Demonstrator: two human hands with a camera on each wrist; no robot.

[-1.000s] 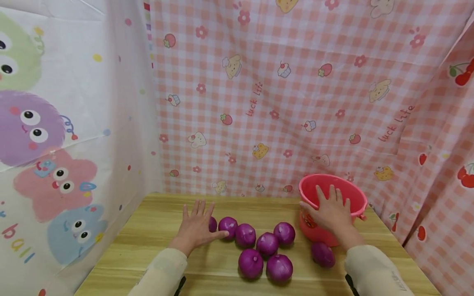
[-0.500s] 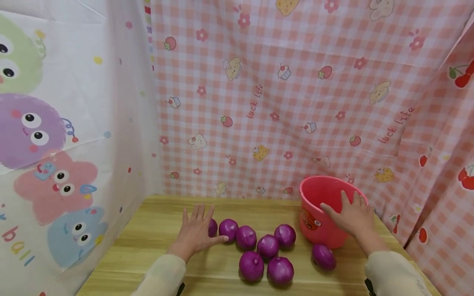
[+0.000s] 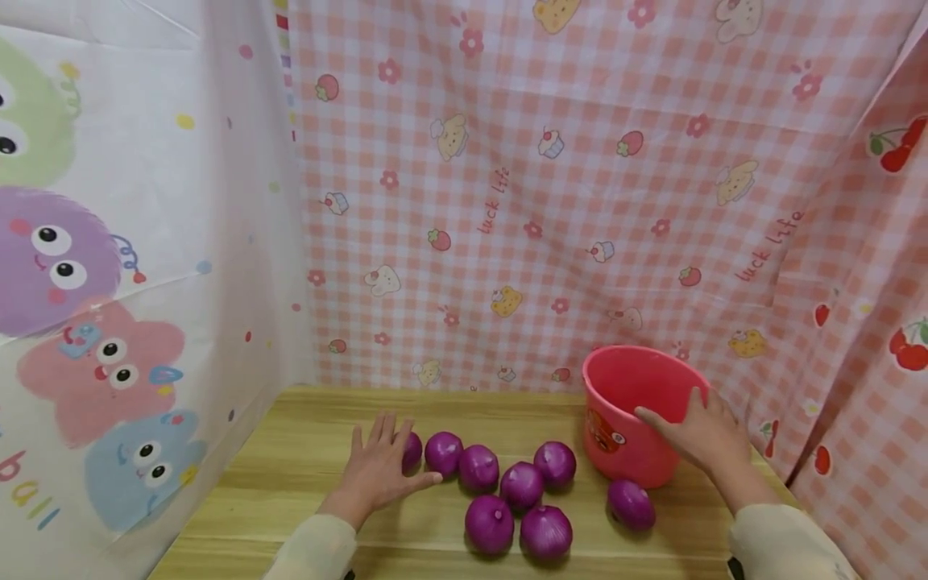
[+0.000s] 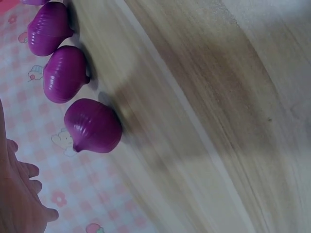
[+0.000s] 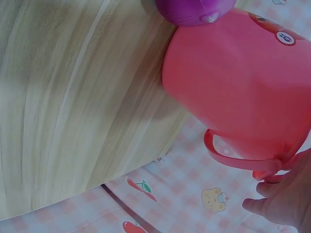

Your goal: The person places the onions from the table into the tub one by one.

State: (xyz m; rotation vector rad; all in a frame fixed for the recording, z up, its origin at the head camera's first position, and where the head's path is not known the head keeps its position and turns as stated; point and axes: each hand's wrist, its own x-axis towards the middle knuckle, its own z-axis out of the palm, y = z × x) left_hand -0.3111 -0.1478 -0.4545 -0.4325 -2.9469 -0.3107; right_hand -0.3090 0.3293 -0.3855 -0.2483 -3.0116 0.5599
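Several purple onions (image 3: 522,486) lie in a loose group on the wooden table. My left hand (image 3: 375,475) rests at the group's left end, fingers spread, partly covering the leftmost onion (image 3: 412,453). At the right stands a red plastic bucket (image 3: 627,447), upright, with a lone onion (image 3: 631,506) on its side in front of it. My right hand (image 3: 709,435) is at the bucket's right rim, thumb stretched across the front and fingers on the outer side. In the right wrist view its fingers are beside the bucket's handle (image 5: 238,162); contact is unclear.
A pink checked cloth (image 3: 435,201) hangs right behind the table (image 3: 290,483), and another curtain (image 3: 855,387) closes the right side. A white cartoon-print sheet (image 3: 239,322) hangs along the left.
My right hand has moved right, from over the bucket's opening to its right rim. My left hand has stayed almost in place. The onions lie as before.
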